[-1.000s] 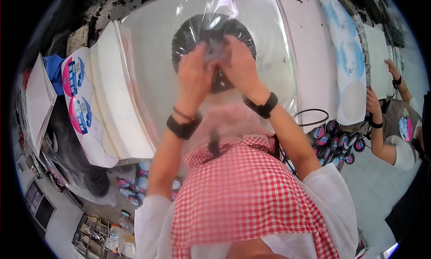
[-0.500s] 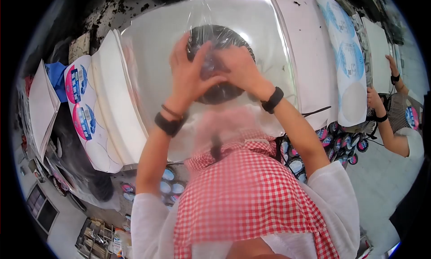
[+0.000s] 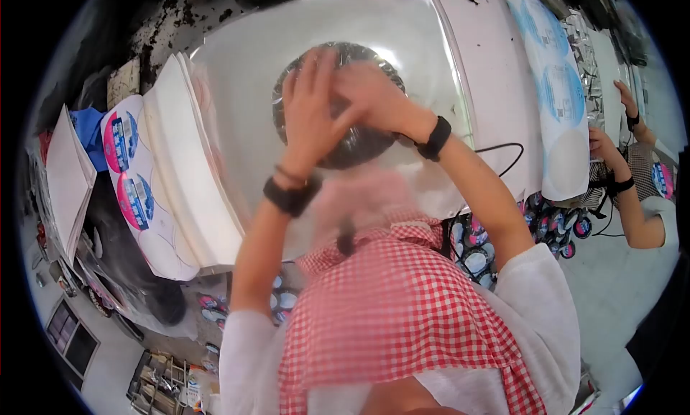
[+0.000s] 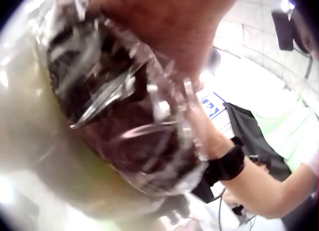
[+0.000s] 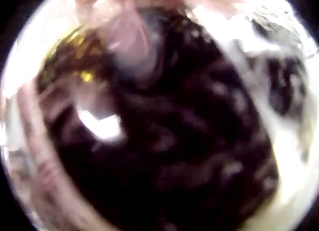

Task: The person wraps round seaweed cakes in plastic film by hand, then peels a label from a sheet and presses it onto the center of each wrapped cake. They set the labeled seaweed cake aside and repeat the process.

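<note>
A round dark item wrapped in clear film (image 3: 352, 145) lies on a shiny plastic-covered surface (image 3: 237, 77). My left hand (image 3: 310, 109) rests on its left part with the fingers extended. On its upper right part is my right hand (image 3: 377, 95), blurred, close beside the left one; how its fingers lie is hard to tell. The left wrist view shows the crinkled film over the dark item (image 4: 124, 111) under the left hand (image 4: 164, 26). In the right wrist view the dark item (image 5: 164, 126) fills most of the picture, with blurred fingers at the top.
White sheets (image 3: 183, 163) and a sheet of pink and blue labels (image 3: 129, 170) lie at the left. A blue label sheet (image 3: 560, 91) is at the right. Many small round packs (image 3: 553, 224) lie below the surface's right edge. Another person's arms (image 3: 618, 160) reach in at far right.
The wrapped item has shifted slightly left since half a second ago. My left hand has moved from its side onto its top, with fingers closer together. The gathered film above the item has come down.
</note>
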Tool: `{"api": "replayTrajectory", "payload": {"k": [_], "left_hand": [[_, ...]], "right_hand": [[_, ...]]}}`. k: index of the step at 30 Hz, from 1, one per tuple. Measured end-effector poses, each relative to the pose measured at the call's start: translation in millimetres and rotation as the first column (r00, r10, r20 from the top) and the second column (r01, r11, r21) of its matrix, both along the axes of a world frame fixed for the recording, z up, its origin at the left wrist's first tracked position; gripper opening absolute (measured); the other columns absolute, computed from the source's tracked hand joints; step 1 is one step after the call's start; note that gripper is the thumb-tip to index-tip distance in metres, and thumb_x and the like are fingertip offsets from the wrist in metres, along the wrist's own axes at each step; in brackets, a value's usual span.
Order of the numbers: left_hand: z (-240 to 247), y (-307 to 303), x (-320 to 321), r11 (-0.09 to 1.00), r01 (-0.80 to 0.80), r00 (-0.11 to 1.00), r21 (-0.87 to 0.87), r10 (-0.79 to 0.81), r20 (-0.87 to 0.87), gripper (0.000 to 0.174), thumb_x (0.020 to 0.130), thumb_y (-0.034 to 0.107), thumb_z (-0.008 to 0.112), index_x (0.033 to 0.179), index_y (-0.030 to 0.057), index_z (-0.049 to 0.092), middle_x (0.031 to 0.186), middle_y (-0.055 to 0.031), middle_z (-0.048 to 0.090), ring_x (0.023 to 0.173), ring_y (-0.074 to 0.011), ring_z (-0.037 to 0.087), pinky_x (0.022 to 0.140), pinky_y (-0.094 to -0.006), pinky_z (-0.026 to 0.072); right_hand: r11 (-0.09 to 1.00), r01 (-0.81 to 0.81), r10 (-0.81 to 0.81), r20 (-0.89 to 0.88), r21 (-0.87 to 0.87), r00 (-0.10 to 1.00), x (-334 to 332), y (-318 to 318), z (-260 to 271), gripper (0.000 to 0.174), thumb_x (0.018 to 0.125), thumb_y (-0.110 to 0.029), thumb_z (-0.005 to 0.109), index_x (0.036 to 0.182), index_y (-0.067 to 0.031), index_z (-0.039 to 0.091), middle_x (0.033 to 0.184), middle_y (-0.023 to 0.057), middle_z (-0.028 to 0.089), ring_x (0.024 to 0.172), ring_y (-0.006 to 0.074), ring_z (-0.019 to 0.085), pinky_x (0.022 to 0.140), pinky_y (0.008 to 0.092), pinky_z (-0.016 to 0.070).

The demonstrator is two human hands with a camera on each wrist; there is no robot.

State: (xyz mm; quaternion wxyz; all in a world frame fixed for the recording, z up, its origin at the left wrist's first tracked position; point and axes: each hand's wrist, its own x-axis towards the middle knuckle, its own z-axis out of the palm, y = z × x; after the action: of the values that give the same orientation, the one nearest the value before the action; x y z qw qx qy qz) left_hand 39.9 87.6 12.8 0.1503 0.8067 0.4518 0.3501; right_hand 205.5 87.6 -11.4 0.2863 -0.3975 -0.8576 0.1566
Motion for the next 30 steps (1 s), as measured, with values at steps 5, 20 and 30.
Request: {"api": "replayTrajectory", "payload": {"k": [5, 20, 30], "left_hand": [[-7.2, 4.7, 3.0, 0.997, 0.038, 0.994, -0.074, -0.045, -0.099, 0.038, 0.089, 0.024, 0.06, 0.124, 0.0097, 0.058, 0.123, -0.0086, 0.059, 0.119, -0.0265, 0.053, 0.106, -0.0452, 0.0311], [-5.4, -11.4, 19.1, 0.993, 0.085, 0.928, 0.082, -0.049, -0.371, 0.027, 0.084, 0.032, 0.068, 0.096, 0.0093, 0.064, 0.12, -0.0167, 0.053, 0.114, -0.0346, 0.049, 0.104, -0.0503, 0.0326], [-11.6, -12.3, 14.4, 0.99, 0.068, 0.938, 0.12, -0.022, -0.346, 0.019, 0.084, 0.026, 0.068, 0.088, 0.0087, 0.062, 0.115, -0.0156, 0.054, 0.107, -0.0386, 0.05, 0.101, -0.0506, 0.0363]], "right_hand": [[0.96, 0.116, -0.157, -0.145, -0.255, 0.977, 18.8, -28.1, 40.0, 0.05, 0.077, -0.026, 0.068, 0.117, 0.0015, 0.056, 0.125, 0.0171, 0.053, 0.12, 0.0339, 0.046, 0.099, 0.0438, 0.0383], [0.833, 0.454, -0.515, -0.145, -0.315, 0.845, 134.0, -66.5, 34.9, 0.045, 0.085, -0.03, 0.065, 0.117, 0.0001, 0.057, 0.122, 0.0185, 0.055, 0.12, 0.0339, 0.048, 0.098, 0.0406, 0.0416], [0.527, 0.686, -0.727, 0.684, 0.502, 0.057, 304.0, -102.2, 11.0, 0.013, 0.084, -0.015, 0.056, 0.093, -0.0058, 0.056, 0.107, 0.0351, 0.059, 0.087, 0.0458, 0.062, 0.073, 0.0485, 0.0528]]}}
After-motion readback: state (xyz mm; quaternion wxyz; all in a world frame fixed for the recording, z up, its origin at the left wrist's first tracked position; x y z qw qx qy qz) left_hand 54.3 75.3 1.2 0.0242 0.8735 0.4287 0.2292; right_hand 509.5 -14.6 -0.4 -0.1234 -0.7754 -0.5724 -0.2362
